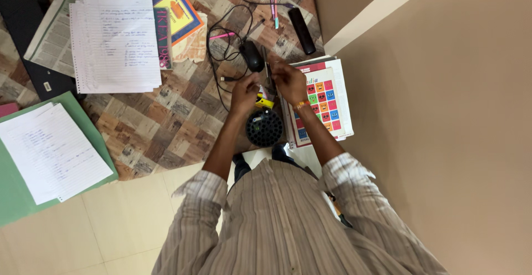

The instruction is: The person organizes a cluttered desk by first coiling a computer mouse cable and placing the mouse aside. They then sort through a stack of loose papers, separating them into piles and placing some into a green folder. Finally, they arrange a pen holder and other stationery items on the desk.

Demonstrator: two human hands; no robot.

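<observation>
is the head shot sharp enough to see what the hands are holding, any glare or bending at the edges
Head view: light is soft and even, with no glare; the left hand and right hand look slightly soft, so the small yellow item between them stays unclear; straight edges bow towards the frame's sides, as on the green paper folder; the round black perforated pen holder reads fairly sharp.

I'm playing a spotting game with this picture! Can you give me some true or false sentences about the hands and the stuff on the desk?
1. Both hands meet above a round black pen holder. True.
2. The left hand rests on the green folder. False: the green folder lies far off to the side, untouched.
3. A black computer mouse lies just beyond the hands. True.
4. The right hand wears an orange band at the wrist. True.
5. The book with coloured squares sits under the lined notepad. False: the lined notepad lies apart.
</observation>
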